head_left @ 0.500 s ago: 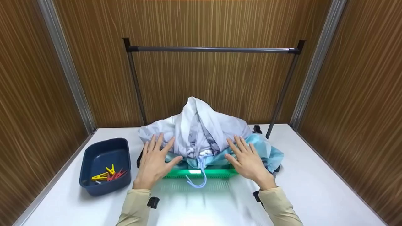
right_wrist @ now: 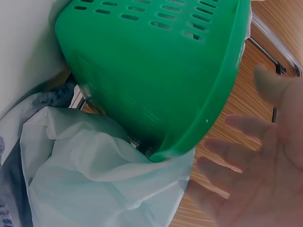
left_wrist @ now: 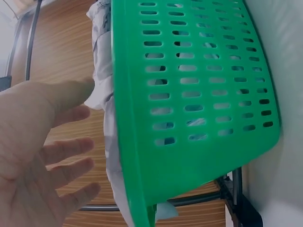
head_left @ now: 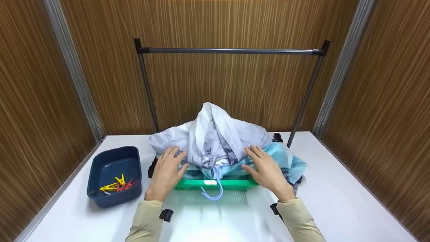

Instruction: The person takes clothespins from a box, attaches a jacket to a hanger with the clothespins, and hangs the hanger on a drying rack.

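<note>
A pale lilac-white garment (head_left: 235,134) lies heaped over a green basket (head_left: 231,185), with light blue cloth (head_left: 280,156) spilling out on the right. From the garment's front edge a light blue hanger hook (head_left: 220,193) points toward me. My left hand (head_left: 165,173) is over the basket's left side, fingers relaxed and holding nothing; the left wrist view shows the hand (left_wrist: 42,151) beside the basket wall (left_wrist: 184,94). Over the right side, my right hand (head_left: 268,173) has its fingers spread loosely; in the right wrist view the hand (right_wrist: 265,156) is empty beside the basket (right_wrist: 142,71).
A dark blue bin (head_left: 116,198) on the left holds yellow clips (head_left: 109,187) and red clips (head_left: 126,185). Behind the basket a dark rack with a crossbar (head_left: 228,51) spans between two posts. Wood-patterned walls enclose the white table (head_left: 336,198) at the back and sides.
The fingers of both hands are less spread and a little more bent than before. My view has shifted slightly; the garment and basket look unchanged.
</note>
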### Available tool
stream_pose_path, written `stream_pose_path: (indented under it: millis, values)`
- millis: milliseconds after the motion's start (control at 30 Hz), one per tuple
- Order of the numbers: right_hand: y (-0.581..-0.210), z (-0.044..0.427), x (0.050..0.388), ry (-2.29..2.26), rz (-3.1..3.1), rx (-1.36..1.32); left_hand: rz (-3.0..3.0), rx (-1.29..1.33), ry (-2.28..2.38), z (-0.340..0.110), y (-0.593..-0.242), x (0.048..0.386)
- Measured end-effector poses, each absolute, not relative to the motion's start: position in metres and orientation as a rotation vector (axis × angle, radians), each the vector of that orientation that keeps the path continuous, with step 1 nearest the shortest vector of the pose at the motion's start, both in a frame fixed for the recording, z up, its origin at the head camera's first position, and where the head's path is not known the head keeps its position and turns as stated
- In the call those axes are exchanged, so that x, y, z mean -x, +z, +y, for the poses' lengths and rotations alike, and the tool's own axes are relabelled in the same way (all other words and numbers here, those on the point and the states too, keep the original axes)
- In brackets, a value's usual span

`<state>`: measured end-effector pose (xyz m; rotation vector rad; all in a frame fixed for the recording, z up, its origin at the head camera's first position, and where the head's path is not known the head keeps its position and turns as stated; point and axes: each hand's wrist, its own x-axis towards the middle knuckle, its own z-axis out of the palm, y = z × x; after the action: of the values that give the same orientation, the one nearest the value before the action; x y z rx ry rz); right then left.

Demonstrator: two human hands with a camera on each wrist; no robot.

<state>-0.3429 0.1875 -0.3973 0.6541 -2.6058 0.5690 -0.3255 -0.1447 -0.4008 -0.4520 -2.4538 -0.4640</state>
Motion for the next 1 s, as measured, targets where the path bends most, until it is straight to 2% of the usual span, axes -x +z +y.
stream_pose_path:
  millis: [733,1000]
  values:
    - [-0.414,0.181,0.368,0.584,-2.391,-0.707,-2.347,0.456,-0.436,-0.123,-0.421,0.346]
    - [-0.42,0.177,0.37,0.547,-2.389,-0.605,-2.361,0.44,-0.507,-0.122,-0.426,0.35]
